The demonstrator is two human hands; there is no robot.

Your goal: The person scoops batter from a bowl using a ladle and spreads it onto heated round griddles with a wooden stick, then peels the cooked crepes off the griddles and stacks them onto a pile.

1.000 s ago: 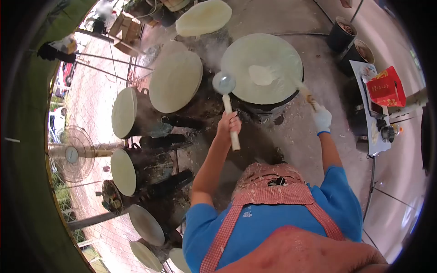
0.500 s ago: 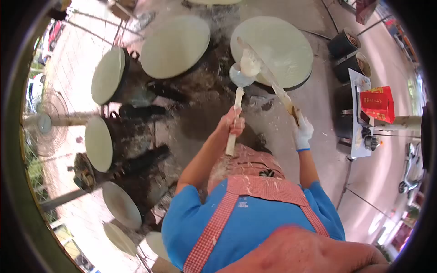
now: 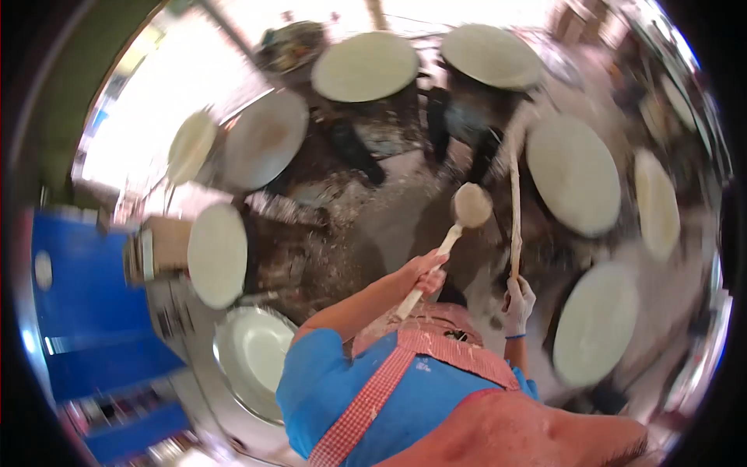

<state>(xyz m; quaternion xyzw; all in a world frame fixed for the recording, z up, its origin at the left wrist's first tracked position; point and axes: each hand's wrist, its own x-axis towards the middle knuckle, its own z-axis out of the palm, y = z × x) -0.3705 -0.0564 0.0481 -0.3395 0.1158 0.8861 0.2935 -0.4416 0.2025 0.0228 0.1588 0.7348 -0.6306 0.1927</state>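
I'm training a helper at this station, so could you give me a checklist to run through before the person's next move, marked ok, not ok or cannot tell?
1. Ladle gripped: ok; the left hand is closed round its handle.
2. Long stick gripped: ok; the right hand holds its near end.
3. Ladle and long stick apart: ok; a gap shows between them.
4. Both hands gloved: not ok; the right is gloved, the left bare.
5. Ladle's load: cannot tell; its bowl is too blurred.
6. Heat of the pale-topped griddle nearest the right hand: cannot tell.
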